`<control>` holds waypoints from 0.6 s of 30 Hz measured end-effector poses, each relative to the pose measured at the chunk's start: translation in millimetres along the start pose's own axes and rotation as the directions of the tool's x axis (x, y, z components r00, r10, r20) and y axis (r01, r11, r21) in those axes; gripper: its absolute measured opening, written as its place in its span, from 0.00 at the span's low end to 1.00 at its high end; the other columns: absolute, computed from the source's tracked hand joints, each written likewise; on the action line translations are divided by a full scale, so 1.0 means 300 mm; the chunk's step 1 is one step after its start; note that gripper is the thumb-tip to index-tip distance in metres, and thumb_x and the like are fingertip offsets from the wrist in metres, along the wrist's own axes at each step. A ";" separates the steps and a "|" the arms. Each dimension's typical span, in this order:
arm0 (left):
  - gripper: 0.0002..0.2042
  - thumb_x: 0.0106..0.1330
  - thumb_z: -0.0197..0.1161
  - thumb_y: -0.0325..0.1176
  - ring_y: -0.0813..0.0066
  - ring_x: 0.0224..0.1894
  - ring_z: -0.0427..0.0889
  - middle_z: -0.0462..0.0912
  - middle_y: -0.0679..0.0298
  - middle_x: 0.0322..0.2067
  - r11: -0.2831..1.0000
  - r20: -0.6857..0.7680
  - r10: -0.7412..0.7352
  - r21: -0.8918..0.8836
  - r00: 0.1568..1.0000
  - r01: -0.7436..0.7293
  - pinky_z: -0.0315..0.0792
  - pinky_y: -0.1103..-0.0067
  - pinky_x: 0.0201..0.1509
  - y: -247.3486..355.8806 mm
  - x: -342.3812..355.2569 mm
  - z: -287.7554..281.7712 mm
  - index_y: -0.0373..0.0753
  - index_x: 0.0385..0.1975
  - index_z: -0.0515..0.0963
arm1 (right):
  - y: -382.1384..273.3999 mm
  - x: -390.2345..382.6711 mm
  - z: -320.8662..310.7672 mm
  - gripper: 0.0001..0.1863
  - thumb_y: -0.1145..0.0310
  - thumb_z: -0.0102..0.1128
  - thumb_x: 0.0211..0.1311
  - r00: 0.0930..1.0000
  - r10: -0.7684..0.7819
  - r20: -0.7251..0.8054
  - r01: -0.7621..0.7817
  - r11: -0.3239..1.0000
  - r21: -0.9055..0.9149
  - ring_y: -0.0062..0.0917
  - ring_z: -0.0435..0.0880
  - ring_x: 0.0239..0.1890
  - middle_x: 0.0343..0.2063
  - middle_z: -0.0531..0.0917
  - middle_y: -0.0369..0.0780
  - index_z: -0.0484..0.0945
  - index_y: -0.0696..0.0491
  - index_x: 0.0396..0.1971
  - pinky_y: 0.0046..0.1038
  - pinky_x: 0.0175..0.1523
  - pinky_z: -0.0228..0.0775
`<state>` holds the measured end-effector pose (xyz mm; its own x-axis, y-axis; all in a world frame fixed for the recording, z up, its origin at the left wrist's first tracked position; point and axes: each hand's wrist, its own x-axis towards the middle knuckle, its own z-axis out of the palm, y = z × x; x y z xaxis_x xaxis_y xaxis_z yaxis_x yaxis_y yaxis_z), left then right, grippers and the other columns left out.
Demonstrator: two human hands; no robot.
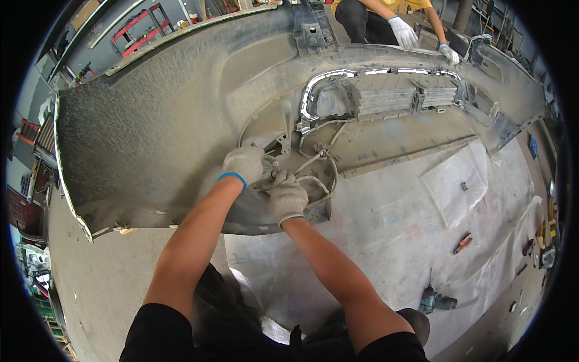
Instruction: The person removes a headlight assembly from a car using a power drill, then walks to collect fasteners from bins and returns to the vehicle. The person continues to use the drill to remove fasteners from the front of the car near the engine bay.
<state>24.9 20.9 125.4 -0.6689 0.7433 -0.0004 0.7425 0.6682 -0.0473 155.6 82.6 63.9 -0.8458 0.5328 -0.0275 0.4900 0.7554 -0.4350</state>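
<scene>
A large dusty dark car bumper [151, 102] lies inner side up, with a chrome-edged grille section [380, 96] at its upper right. Near its middle, my left hand [243, 164], in a grey knit glove with a blue cuff, is closed on a small fitting, largely covered by the fingers. My right hand [287, 199], gloved alike, is curled just right of it, its fingers closed at the same spot; I cannot make out exactly what they grip. A grey cable harness [332, 175] loops to the right of my hands, below a bracket [282, 142].
A co-worker [377, 18] in white gloves crouches behind the bumper, one hand [449, 54] on its far edge. A pale sheet [374, 265] covers the floor, with orange-handled pliers [463, 243], a cordless drill [438, 300] and a bubble-wrap piece [452, 187]. A red rack [136, 42] stands upper left.
</scene>
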 end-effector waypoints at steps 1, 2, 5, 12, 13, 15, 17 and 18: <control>0.11 0.62 0.54 0.35 0.47 0.40 0.83 0.84 0.47 0.35 1.000 -0.022 0.011 0.018 1.000 -0.011 0.77 0.58 0.45 0.017 0.005 0.000 0.38 0.32 0.83 | 0.001 0.006 -0.013 0.38 0.40 0.65 0.54 0.999 0.028 0.025 -0.028 0.999 0.023 0.37 0.84 0.48 0.50 0.78 0.48 0.68 0.58 0.51 0.36 0.44 0.79; 0.11 0.62 0.54 0.35 0.47 0.39 0.83 0.84 0.47 0.35 0.999 -0.043 0.021 0.037 0.999 -0.020 0.77 0.58 0.45 0.033 0.011 0.000 0.38 0.32 0.83 | 0.003 0.025 -0.002 0.39 0.39 0.65 0.54 0.998 0.052 0.038 -0.055 0.997 0.060 0.37 0.84 0.48 0.48 0.80 0.49 0.68 0.58 0.51 0.36 0.45 0.79; 0.11 0.63 0.54 0.36 0.47 0.39 0.83 0.84 0.47 0.35 0.996 -0.116 0.085 0.037 0.990 -0.081 0.77 0.58 0.45 0.062 0.018 -0.032 0.38 0.33 0.82 | -0.004 0.058 0.033 0.40 0.36 0.63 0.53 0.993 0.113 0.020 -0.114 0.974 0.195 0.38 0.85 0.46 0.44 0.82 0.51 0.69 0.60 0.48 0.36 0.44 0.79; 0.14 0.66 0.54 0.35 0.49 0.42 0.83 0.82 0.49 0.42 0.995 -0.085 0.049 -0.081 0.995 -0.056 0.77 0.58 0.45 0.071 -0.011 -0.096 0.45 0.49 0.80 | -0.031 0.081 0.079 0.43 0.32 0.59 0.53 0.978 0.207 -0.020 -0.176 0.875 0.451 0.43 0.86 0.42 0.40 0.83 0.55 0.69 0.64 0.44 0.38 0.45 0.79; 0.15 0.65 0.55 0.35 0.49 0.41 0.83 0.82 0.49 0.43 0.996 -0.069 0.065 -0.063 0.996 -0.069 0.77 0.58 0.44 0.062 -0.017 -0.086 0.47 0.51 0.79 | -0.047 0.081 0.076 0.43 0.32 0.58 0.54 0.975 0.223 -0.011 -0.191 0.857 0.479 0.44 0.86 0.43 0.39 0.83 0.56 0.69 0.64 0.44 0.38 0.45 0.79; 0.18 0.65 0.56 0.35 0.50 0.41 0.83 0.81 0.49 0.45 0.995 -0.032 0.101 -0.022 0.994 -0.102 0.77 0.58 0.44 0.050 -0.017 -0.074 0.49 0.55 0.78 | -0.063 0.083 0.107 0.43 0.33 0.59 0.54 0.966 0.259 -0.007 -0.225 0.851 0.474 0.45 0.86 0.43 0.39 0.83 0.56 0.69 0.64 0.44 0.39 0.46 0.79; 0.19 0.65 0.57 0.35 0.49 0.41 0.83 0.81 0.49 0.46 0.975 -0.054 0.220 -0.012 0.974 -0.221 0.77 0.58 0.43 0.046 -0.002 -0.076 0.49 0.56 0.76 | -0.062 0.086 0.119 0.42 0.33 0.59 0.54 0.957 0.290 0.030 -0.268 0.835 0.480 0.46 0.86 0.43 0.40 0.82 0.57 0.69 0.64 0.44 0.40 0.47 0.78; 0.20 0.64 0.57 0.36 0.49 0.41 0.83 0.81 0.49 0.46 0.963 -0.062 0.269 -0.007 0.961 -0.270 0.77 0.58 0.43 0.043 -0.006 -0.083 0.49 0.57 0.75 | -0.073 0.064 0.079 0.42 0.34 0.59 0.54 0.954 0.293 0.070 -0.289 0.826 0.484 0.46 0.86 0.43 0.42 0.82 0.58 0.69 0.64 0.44 0.40 0.47 0.78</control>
<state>36.4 29.0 149.7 -0.4411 0.8961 0.0493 0.8957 0.4430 -0.0387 123.7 67.3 51.5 -0.6781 0.7024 -0.2166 0.5468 0.2851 -0.7872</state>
